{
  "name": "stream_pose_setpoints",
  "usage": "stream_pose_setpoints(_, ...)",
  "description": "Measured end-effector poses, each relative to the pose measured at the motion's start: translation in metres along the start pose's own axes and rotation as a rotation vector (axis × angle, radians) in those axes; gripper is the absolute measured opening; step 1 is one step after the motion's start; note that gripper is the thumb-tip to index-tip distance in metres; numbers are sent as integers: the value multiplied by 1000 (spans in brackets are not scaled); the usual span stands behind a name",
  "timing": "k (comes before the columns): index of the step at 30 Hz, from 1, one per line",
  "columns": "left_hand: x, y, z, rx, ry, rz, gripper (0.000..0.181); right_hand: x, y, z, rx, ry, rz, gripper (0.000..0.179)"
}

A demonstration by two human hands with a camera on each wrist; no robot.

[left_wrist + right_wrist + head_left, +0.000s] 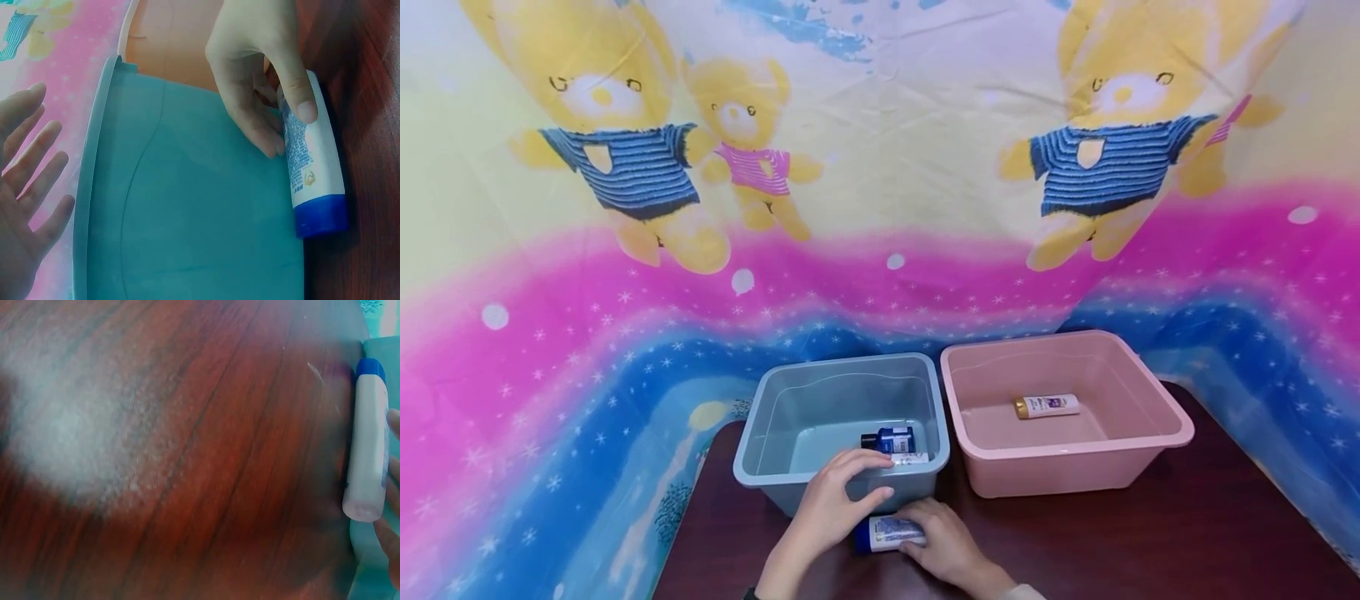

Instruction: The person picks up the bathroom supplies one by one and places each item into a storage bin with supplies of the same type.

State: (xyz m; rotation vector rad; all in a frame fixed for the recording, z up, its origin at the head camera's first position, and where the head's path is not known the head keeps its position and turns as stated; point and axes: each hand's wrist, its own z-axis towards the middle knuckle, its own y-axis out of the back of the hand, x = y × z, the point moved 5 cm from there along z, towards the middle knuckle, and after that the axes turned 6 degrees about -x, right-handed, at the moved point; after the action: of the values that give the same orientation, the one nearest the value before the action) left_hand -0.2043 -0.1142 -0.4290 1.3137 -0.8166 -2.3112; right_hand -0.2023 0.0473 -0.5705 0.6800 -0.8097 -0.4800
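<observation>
A white bottle with a blue cap [891,535] lies on its side on the table, just in front of the blue basin [842,481]. My right hand [947,542] grips it, the thumb on one side and the fingers on the other, as the left wrist view shows with the bottle [324,156]. My left hand [831,504] is held over the basin's front rim, fingers spread and holding nothing. Inside that basin lie a dark blue bottle with a black cap [898,439] and a white item [912,458], partly hidden by the rim and fingers.
To the right stands a pink basin [1060,471], holding a white bottle with a gold cap [1048,406]. Both basins sit side by side on a dark wooden table [1187,533]. Behind them hangs a cloth printed with bears [887,208].
</observation>
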Motion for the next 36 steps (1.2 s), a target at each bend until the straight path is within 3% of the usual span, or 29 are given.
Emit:
stream_pose_setpoints(6,3,-1,-2,2,2,14,31,0,-8,-3,30,-11,-61,38)
stream_pose_setpoints(25,3,2,-2,10,13,2,30,-7,-17,-5,199,-148,-44,51)
stream_pose_setpoints(36,3,1,-4,-14,0,-3,30,-4,-16,-8,192,-133,-46,47)
